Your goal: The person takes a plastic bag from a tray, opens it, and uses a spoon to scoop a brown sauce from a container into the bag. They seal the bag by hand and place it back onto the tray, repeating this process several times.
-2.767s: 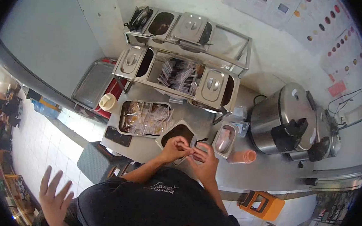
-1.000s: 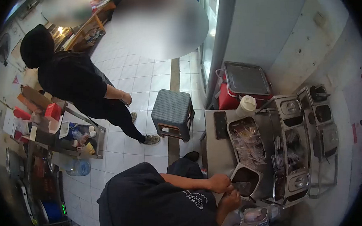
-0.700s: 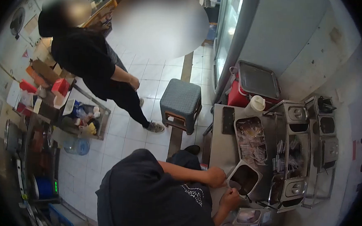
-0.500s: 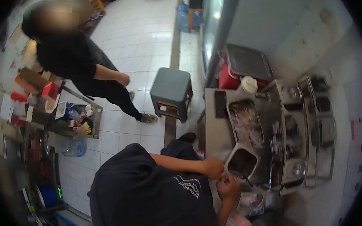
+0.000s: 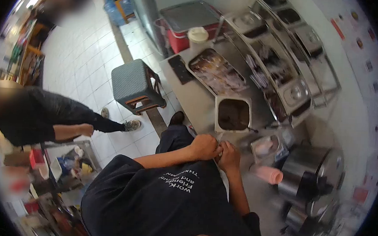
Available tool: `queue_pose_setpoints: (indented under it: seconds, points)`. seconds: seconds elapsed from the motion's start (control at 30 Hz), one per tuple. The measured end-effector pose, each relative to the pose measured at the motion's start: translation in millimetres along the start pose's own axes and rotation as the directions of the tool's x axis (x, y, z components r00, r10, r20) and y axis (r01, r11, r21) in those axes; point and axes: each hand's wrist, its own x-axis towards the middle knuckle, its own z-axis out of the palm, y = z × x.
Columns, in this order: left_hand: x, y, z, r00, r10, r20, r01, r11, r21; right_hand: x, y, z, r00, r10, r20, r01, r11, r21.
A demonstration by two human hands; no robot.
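Note:
My left hand [image 5: 204,147] is closed, its fingers bunched together close to the counter's front edge. Beside it, my right hand [image 5: 229,157] is closed too, with its fingertips meeting those of the left. A pale sliver shows between the two hands, but it is too small to name. Just beyond them stands a square metal container [image 5: 233,115] with dark contents. Behind that, a metal tray [image 5: 220,72] holds many thin, clear-wrapped pieces.
The counter [image 5: 199,97] carries a dark flat object [image 5: 180,69], a white-lidded jug [image 5: 197,38] and a rack of metal pans [image 5: 272,58]. Right are a pink bottle [image 5: 268,175] and a steel pot [image 5: 307,173]. Left are a stool [image 5: 132,82] and another person [image 5: 33,113].
My hands have drawn back from the square container toward my body, still together. The view has turned to the right, bringing the steel pot more fully into sight.

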Motion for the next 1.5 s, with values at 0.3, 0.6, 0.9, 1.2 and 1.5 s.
queue_pose_setpoints:
  seconds: [0.3,0.6,0.9,1.2,1.5]
  points:
    - [17.9,26.2,10.4,0.987,0.109,0.115,-0.1,0.992,-0.081,-31.3,2.0,-28.5,0.983,0.182,0.006,-0.182,0.982,-0.045]
    - [48.6,30.1,11.1,0.965,0.25,0.084,-0.215,0.929,-0.302,-24.9,3.0,-26.0,0.936,0.325,-0.133,-0.338,0.936,-0.098]
    - [48.1,20.9,18.5,0.989,0.143,0.042,-0.141,0.988,-0.06,-17.1,-2.2,-37.9,0.839,0.397,-0.371,-0.486,0.855,-0.184]
    - [56.9,34.8,-1.7,0.975,0.213,0.065,-0.212,0.977,-0.022,-18.4,-10.2,-29.2,0.777,0.15,-0.612,-0.304,0.94,-0.156]
    - [76.2,32.9,-32.8,0.981,0.19,-0.03,-0.187,0.979,0.08,-19.5,-30.8,3.7,0.912,0.336,-0.234,-0.402,0.845,-0.354]
